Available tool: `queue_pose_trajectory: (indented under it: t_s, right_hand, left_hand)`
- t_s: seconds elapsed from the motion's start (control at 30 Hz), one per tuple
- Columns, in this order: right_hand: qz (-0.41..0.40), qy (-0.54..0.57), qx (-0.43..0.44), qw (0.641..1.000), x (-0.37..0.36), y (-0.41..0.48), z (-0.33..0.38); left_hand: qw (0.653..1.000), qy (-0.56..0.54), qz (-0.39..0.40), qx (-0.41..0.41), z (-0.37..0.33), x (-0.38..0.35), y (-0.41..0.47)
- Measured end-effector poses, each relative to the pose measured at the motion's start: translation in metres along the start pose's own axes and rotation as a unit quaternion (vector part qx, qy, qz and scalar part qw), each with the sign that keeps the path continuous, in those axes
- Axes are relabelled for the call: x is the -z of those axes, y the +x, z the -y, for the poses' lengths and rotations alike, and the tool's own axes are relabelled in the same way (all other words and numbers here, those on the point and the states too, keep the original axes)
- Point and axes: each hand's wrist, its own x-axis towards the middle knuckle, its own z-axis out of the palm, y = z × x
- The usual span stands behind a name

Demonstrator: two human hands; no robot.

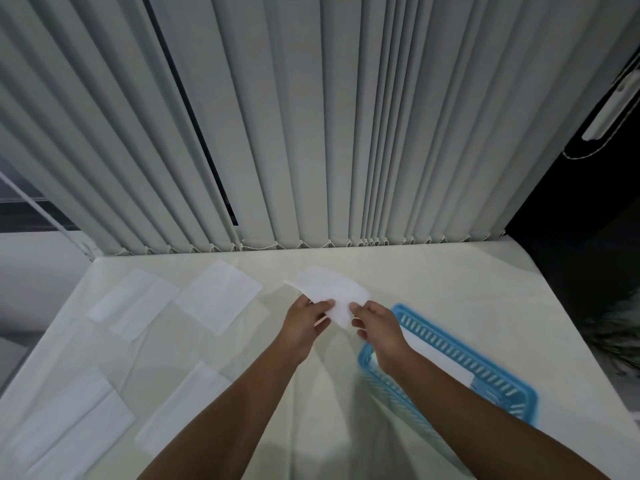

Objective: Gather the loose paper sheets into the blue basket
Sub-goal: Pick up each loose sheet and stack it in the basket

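Both hands are engaged on a single white paper sheet (pixel 332 292), held clear of the table. The left hand (pixel 306 323) pinches the sheet's near edge between thumb and fingers; the right hand (pixel 375 325) pinches the same edge just beside it, thumb on top. The sheet extends away from the fingertips, slightly bowed, its far corners unsupported.

The blue basket (pixel 498 372) sits directly below and to the right of the right hand, its slotted wall running back along the right forearm. White material lies inside it — apparently a sheet already deposited, though the forearm covers part of the interior and the count cannot be confirmed.

Step in hand, by my judgement: transfer of one collected sheet to the basket, pick-up complete, deposit not yet done.

Outstanding work lies to the left of the left hand: a sheet (pixel 218 297) just beyond it, a further sheet (pixel 133 303) farther left, one (pixel 180 407) beside the left forearm, and overlapping sheets (pixel 65 427) at the near left of the table (pixel 450 282).

Next move calls for a short carry rightward and down — the sheet levelled over the basket opening and both pinches released together, so that the limp paper lands flat and does not catch on the rim.
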Motion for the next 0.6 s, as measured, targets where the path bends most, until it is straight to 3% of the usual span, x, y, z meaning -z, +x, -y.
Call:
queue_pose_trajectory:
  t_s: [0.17, 0.4, 0.6]
  right_hand:
    - [0.018, -0.101, 0.042, 0.994, 0.016, -0.002, 0.0]
    - [0.006, -0.125, 0.054, 0.991, 0.046, -0.001, -0.001]
    - [-0.046, -0.06, 0.061, 0.995, 0.059, -0.005, -0.001]
  left_hand:
    - [0.997, -0.08, -0.019, -0.011, -0.024, 0.017, 0.001]
    - [0.975, 0.198, -0.039, -0.092, -0.039, 0.026, 0.005]
    - [0.968, 0.218, -0.065, -0.103, -0.026, 0.005, 0.01]
